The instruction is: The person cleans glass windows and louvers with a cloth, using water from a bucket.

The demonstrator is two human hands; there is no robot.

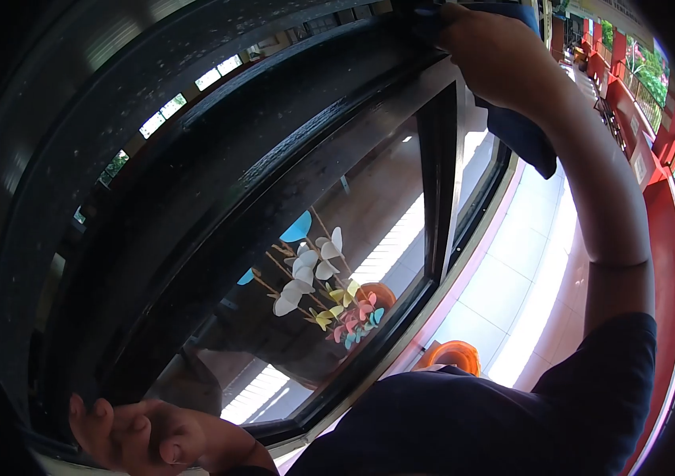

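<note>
Cloth [521, 136] in right grip [500, 57], at window [381, 190]

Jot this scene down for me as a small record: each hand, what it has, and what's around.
Right hand: raised, holding the cloth, up by the window frame
Cloth: dark blue, part of it hanging below the right hand
Left hand: low, empty, fingers loosely curled; touching the frame or not, cannot tell
Window frame: black
Flowers: white, yellow, pink and blue, showing in the glass
Bucket: orange, partly hidden by the person's clothing
Floor: pale tiles, sunlit in strips
</note>
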